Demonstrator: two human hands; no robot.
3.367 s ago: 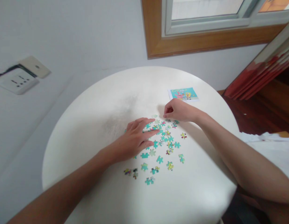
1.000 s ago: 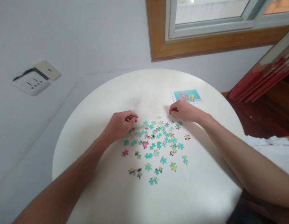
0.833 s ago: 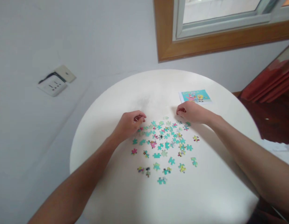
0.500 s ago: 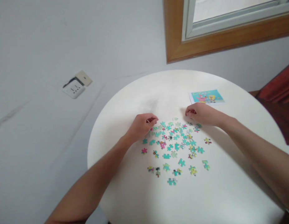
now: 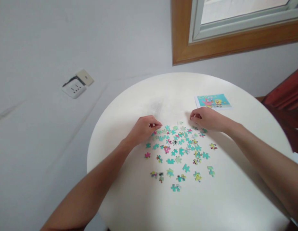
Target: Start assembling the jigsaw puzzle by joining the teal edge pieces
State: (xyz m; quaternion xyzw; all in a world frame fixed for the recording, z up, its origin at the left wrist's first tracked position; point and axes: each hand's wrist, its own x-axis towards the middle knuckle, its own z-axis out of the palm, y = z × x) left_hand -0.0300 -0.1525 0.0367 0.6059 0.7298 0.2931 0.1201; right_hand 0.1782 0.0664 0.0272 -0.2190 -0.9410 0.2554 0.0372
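Many small jigsaw puzzle pieces (image 5: 170,161), mostly turquoise with some pink and yellow ones, lie loosely spread over the white round table (image 5: 187,211). At the upper left of the spread is my left hand (image 5: 144,129), thumb and forefinger pinched together at the pieces' edge; whether anything is between them is too small to see. My right hand (image 5: 205,118) rests at the upper right of the pieces, its fingers curled in and closed. What it may hold is hidden. Just beyond it lies a picture card (image 5: 213,100) with cartoon figures on turquoise.
A pale wall (image 5: 55,38) with a socket plate (image 5: 74,88) runs along the table's left and far side. A wood-framed window (image 5: 182,48) is at the upper right. Red cloth (image 5: 284,86) hangs beyond the table's right edge.
The view has shifted very slightly. Both hands keep nearly the same place and pose, and the puzzle pieces lie as before.
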